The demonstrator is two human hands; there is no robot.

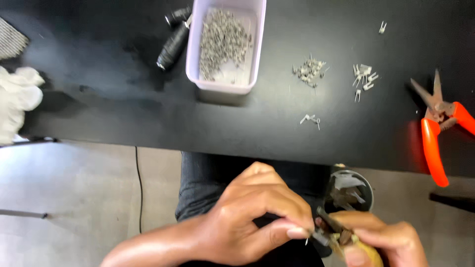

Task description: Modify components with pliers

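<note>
Between left fingers (297, 231): small metal terminal (319, 237)

hands (257, 222) pinching small metal part (316, 237), tool (346, 237)

Wide open stretch of black table (99, 113) left of centre, nothing on it. Blocking the middle: pale tub (225, 79) of metal pins, black spools (173, 47) just beside it. Further right, loose pin heaps (309, 69) scattered, orange-handled cutters (438, 128) near the edge. White cloth (17, 99) crowding far left.
</note>
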